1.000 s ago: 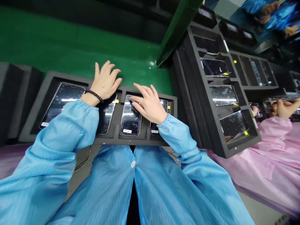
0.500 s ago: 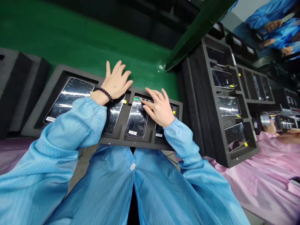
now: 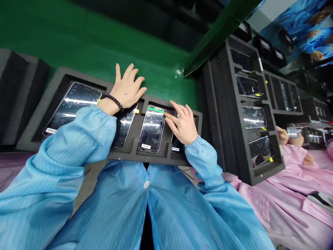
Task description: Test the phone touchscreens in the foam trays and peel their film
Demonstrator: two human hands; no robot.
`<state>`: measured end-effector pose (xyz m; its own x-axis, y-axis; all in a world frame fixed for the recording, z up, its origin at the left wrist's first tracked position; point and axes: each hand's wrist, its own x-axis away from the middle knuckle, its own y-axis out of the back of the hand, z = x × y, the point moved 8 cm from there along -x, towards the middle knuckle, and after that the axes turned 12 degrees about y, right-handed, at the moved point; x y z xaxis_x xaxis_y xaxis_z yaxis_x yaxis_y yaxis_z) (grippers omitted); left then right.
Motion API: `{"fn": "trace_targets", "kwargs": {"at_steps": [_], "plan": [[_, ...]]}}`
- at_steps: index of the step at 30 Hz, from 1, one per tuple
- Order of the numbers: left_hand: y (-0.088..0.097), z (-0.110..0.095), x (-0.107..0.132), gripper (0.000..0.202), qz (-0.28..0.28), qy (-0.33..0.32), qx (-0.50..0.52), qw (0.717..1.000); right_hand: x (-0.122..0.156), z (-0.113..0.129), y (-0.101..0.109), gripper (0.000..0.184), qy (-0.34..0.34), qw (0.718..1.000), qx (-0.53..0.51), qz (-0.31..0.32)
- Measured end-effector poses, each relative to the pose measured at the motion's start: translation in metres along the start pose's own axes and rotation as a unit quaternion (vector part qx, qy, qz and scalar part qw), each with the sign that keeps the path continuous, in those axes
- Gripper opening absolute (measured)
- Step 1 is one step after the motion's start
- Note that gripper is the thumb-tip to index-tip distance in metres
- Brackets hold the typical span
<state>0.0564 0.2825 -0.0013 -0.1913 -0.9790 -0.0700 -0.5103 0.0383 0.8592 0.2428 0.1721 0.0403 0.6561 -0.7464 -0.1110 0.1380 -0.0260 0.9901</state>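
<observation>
Just beside the open right hand [image 3: 183,125], its fingertips touch a smartphone [image 3: 152,130] lying in a foam tray [image 3: 62,73]. The open left hand [image 3: 127,91] rests flat on the tray. All four pockets hold phones.

Four glossy smartphones [image 3: 74,109] lie face up in a row of slots in a black foam tray [image 3: 122,155], across the middle of the frame. The third phone [image 3: 152,133] from the left shows a green strip along its top edge and a white label near its lower end.

Your right hand [image 3: 182,125] touches a phone [image 3: 152,129] in the foam tray [image 3: 122,155], your left hand [image 3: 127,89] across its far rim
</observation>
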Motion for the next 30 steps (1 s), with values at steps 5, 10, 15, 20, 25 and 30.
{"fn": "trace_targets", "kwargs": {"at_steps": [5,10,15,20,25,30], "plan": [[0.000,0.000,0.000,0.063,0.030,0.012,0.016,0.999,0.015,0.018,0.003,0.041,0.024,1.000,-0.018,-0.001],[-0.005,0.001,-0.004,0.073,0.056,-0.006,0.071,0.996,0.037,0.044,0.009,0.038,0.052,0.998,-0.045,0.006],[-0.004,0.000,-0.004,0.073,0.069,0.007,0.075,0.995,0.057,0.077,0.010,0.036,0.100,0.991,-0.083,0.020],[0.001,-0.002,-0.003,0.069,0.059,0.017,0.092,0.994,0.061,0.086,0.017,0.040,0.132,0.983,-0.125,0.022],[0.000,0.000,-0.004,0.071,0.045,0.011,0.101,0.994,0.025,0.045,0.028,0.043,0.044,0.993,-0.107,-0.035],[-0.002,-0.001,-0.005,0.079,0.060,0.022,0.087,0.994,-0.032,0.024,0.007,0.038,0.003,0.999,-0.041,-0.004]]}}
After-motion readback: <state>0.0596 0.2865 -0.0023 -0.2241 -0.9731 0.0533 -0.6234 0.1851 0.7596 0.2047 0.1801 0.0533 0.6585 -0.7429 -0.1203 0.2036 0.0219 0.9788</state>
